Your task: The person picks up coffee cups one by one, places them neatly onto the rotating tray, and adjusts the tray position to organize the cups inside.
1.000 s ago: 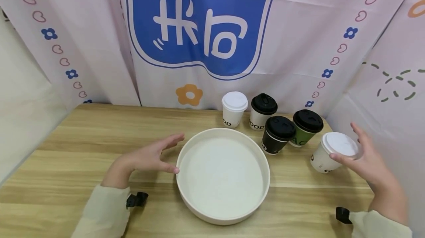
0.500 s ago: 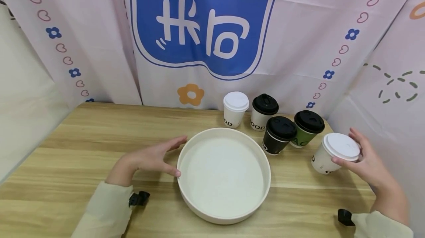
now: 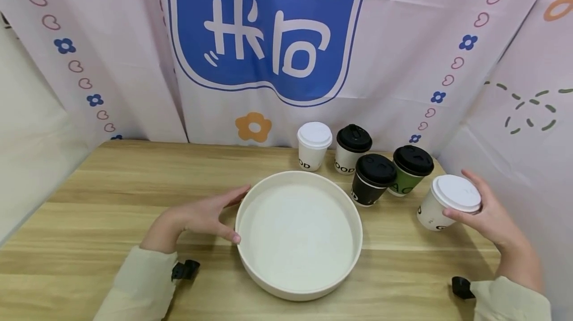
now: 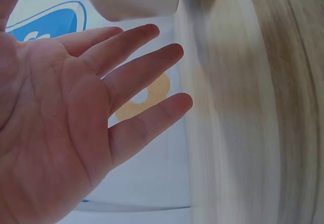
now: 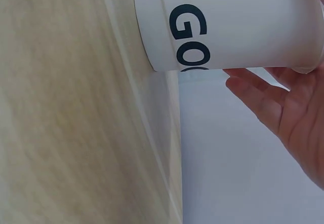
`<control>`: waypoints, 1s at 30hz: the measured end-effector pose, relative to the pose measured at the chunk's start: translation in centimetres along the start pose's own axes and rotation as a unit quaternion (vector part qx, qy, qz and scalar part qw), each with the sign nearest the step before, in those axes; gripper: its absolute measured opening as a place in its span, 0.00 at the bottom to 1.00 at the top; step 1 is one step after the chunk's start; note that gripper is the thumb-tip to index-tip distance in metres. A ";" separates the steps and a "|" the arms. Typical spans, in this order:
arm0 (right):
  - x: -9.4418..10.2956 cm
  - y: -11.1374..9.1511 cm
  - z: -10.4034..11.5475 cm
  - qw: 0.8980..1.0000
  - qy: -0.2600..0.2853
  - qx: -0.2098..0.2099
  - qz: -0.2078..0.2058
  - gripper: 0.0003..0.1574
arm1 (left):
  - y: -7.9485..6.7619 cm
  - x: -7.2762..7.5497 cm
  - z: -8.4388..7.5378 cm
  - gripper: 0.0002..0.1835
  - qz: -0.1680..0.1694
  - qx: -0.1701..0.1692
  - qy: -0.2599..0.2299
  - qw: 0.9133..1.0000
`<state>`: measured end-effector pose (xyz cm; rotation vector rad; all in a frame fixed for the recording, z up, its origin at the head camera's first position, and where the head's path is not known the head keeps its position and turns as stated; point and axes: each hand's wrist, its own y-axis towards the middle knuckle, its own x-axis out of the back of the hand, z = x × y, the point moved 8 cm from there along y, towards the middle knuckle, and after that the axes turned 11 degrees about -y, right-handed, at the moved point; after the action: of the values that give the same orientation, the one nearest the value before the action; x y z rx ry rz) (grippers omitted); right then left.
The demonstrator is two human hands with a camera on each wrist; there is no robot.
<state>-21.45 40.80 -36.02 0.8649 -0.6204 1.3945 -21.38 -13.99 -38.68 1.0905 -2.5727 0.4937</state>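
Note:
A round cream tray (image 3: 299,293) with a low rim sits on the wooden table. My left hand (image 3: 201,219) is at its left side, thumb at the rim. In the left wrist view the fingers of that hand (image 4: 76,102) are spread and fairly straight beside the tray's wall (image 4: 136,1). At the right, my right hand (image 3: 494,219) holds a white-lidded paper cup (image 3: 434,209) near its lid, thumb on the near side and fingers round the far side. The right wrist view shows this cup (image 5: 243,26) upright on the table with black lettering; the thumb is mostly out of frame.
Behind the tray stand a white-lidded cup (image 3: 312,154), a black-lidded white cup (image 3: 346,158), a black cup (image 3: 367,189) and a green cup (image 3: 405,181). A printed cloth (image 3: 394,52) hangs along the table's back edge.
My right hand has closed in from a wide spread to grip the white-lidded cup. My left hand has shifted slightly towards the tray. The cups and tray stay in place.

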 end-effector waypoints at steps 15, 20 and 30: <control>-0.2 0.1 0.8 0.998 0.047 0.029 -0.003 0.55 | 0.0 -0.3 -0.2 0.59 0.022 -0.050 -0.029 0.998; -0.1 0.2 0.7 0.999 0.045 0.022 -0.002 0.54 | 0.0 -0.5 -0.2 0.59 0.031 -0.059 -0.046 0.997; -0.2 0.0 0.6 0.998 0.050 0.025 0.001 0.52 | 0.4 -0.5 -0.4 0.58 0.043 -0.070 -0.057 0.995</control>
<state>-21.44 40.16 -35.81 0.8294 -0.5117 1.4521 -21.23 -13.23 -38.60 0.9894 -2.7171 0.2718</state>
